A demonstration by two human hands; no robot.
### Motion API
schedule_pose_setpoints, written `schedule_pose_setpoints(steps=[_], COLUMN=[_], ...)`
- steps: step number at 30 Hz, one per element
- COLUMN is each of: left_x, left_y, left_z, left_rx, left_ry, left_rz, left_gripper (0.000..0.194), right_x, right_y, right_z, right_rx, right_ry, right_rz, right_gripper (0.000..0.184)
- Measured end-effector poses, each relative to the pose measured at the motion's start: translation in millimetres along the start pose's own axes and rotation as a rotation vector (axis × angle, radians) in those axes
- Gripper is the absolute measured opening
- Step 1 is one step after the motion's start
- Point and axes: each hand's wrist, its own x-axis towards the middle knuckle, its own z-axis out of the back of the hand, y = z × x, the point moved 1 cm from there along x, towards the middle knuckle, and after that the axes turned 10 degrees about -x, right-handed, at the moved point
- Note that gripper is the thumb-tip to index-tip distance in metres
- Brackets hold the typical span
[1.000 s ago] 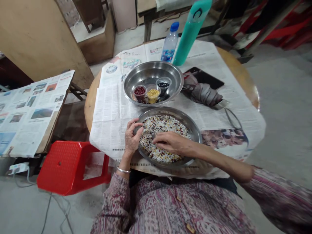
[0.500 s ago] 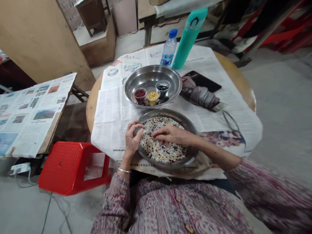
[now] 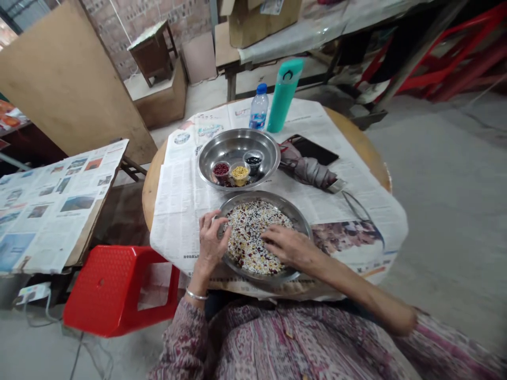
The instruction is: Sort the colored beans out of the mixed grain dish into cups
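Observation:
A steel basin [image 3: 303, 221] in front of me holds a mix of white grains with dark red, yellow and black beans [image 3: 253, 237]. My left hand [image 3: 213, 240] rests at its left rim, with the fingers curved and the thumb apart from them. Over the right part of the mix is my right hand [image 3: 293, 248], its fingers loosely bent, spread and touching the grains; I see nothing held in it. Just behind stands a larger steel basin [image 3: 212, 145]. Inside it are three clear cups, of red beans [image 3: 221, 169], yellow beans [image 3: 240, 173] and black beans [image 3: 253, 159].
Newspaper [image 3: 174, 211] covers the round table. A water bottle [image 3: 259, 108], a teal flask [image 3: 284, 97], a dark phone [image 3: 315, 149] and a folded grey umbrella [image 3: 309, 170] stand or lie on it. A red stool [image 3: 103, 285] is at the left, beside a newspaper-covered board [image 3: 59, 200].
My right hand has drawn back toward the right side of the mix, and its fingers have spread. My left hand stays at the rim. The camera view has shifted.

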Motion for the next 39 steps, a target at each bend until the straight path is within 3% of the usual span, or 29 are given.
schedule_pose_setpoints(steps=[3, 6, 8, 11, 15, 19, 22, 25, 30, 34, 39], left_x=[-2, -10, -17, -22, -11, 20, 45, 56, 33, 2, -10], left_y=[-22, -40, -47, -51, -51, -47, -39, -29, -24, -41, -61], left_z=[9.0, 8.1, 0.5, -18.3, -47.1, -68.9, -75.8, -73.3, -51.5, -37.1, -51.9], left_rx=[0.113, 0.230, 0.254, 0.158, 0.031, 0.064, 0.187, 0.262, 0.111, -0.028, -0.076], left_ry=[0.353, 0.595, 0.696, 0.796, 0.826, 0.708, 0.585, 0.556, 0.658, 0.737, 0.867], left_rz=[-0.079, 0.010, 0.073, 0.087, 0.019, -0.079, -0.101, -0.050, 0.003, 0.032, -0.114], left_gripper=[0.038, 0.071, 0.062, 0.033, 0.021, 0.020, 0.025, 0.031, 0.019, 0.014, 0.019], right_x=[-13, -19, -21, -25, -30, -33, -34, -33, -32, -33, -36], right_y=[10, 10, 8, 8, 10, 7, 4, 4, 6, 6, 5], right_z=[0, 2, 2, -2, -9, -13, -14, -13, -12, -12, -15], right_rx=[0.038, -0.039, -0.097, -0.085, -0.016, 0.093, 0.201, 0.227, 0.233, 0.218, 0.242], right_ry=[-0.120, -0.251, -0.323, -0.411, -0.535, -0.651, -0.653, -0.659, -0.643, -0.674, -0.659], right_rz=[0.013, -0.093, -0.159, -0.192, -0.229, -0.328, -0.332, -0.329, -0.355, -0.322, -0.350], right_gripper=[0.020, 0.021, 0.019, 0.017, 0.015, 0.012, 0.013, 0.014, 0.015, 0.015, 0.018])
